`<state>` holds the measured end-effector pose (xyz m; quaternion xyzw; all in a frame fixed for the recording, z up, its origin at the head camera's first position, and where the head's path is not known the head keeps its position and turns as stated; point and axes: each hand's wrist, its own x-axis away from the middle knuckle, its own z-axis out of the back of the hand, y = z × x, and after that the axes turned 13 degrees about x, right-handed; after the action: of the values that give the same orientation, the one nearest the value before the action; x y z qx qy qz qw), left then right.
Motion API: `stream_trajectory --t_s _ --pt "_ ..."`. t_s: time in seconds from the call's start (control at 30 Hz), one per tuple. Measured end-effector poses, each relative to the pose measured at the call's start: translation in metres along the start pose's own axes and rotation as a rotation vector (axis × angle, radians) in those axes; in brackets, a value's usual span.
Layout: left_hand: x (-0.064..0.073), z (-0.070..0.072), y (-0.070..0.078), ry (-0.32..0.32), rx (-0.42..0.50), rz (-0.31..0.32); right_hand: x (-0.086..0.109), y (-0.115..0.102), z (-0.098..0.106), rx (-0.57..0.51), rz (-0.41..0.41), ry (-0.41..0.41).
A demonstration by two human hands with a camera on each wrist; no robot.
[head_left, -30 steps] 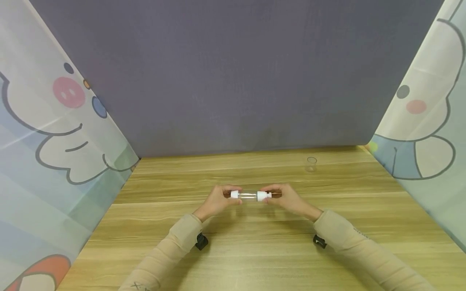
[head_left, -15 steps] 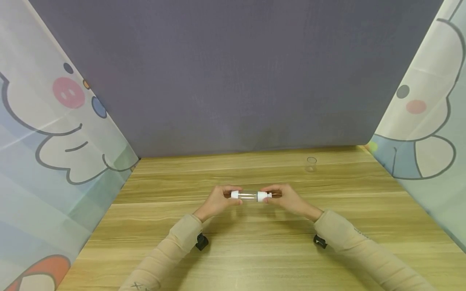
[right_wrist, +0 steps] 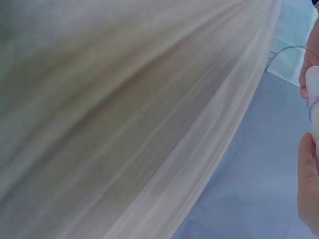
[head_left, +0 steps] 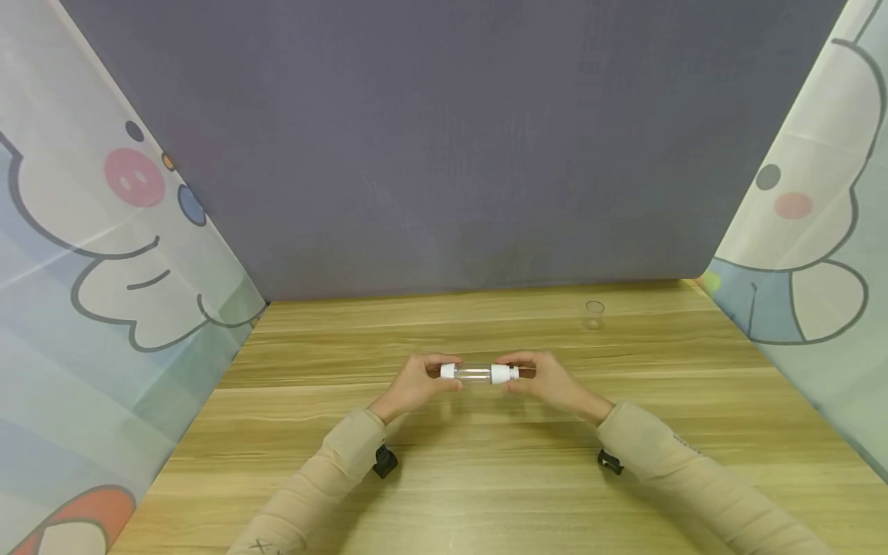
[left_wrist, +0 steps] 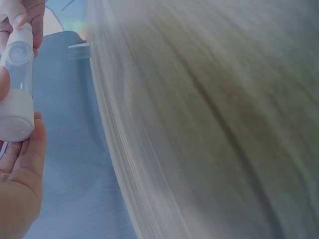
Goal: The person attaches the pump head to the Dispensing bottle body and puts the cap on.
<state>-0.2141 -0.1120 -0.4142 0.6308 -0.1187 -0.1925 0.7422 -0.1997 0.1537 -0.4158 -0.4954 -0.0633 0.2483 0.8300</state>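
Observation:
Between my hands a clear bottle (head_left: 475, 374) lies level above the table, with a white base on the left and a white pump top (head_left: 501, 374) on the right. My left hand (head_left: 409, 385) pinches the base between thumb and fingers. From the other end my right hand (head_left: 551, 381) grips the pump top, thumb on the near side and fingers on the far side. In the left wrist view the white base (left_wrist: 16, 115) shows close up, its clear body beyond it. Only part of the bottle (right_wrist: 313, 82) enters the right wrist view, at its right edge.
A small clear open-topped cup or cap (head_left: 593, 315) stands on the wooden table (head_left: 458, 478) at the back right. A dark grey panel (head_left: 451, 154) closes off the back. Cartoon-printed curtains (head_left: 819, 254) hang along both sides.
The right fingers have shifted slightly on the pump top, showing a little more of it. The bottle and left hand stay almost in place.

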Motion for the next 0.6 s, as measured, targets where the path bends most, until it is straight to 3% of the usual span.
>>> stream_trajectory --t_s 0.6 --pt "-0.0019 -0.0014 0.0029 0.001 0.061 0.05 -0.0013 0.004 -0.0022 0.037 -0.01 0.09"
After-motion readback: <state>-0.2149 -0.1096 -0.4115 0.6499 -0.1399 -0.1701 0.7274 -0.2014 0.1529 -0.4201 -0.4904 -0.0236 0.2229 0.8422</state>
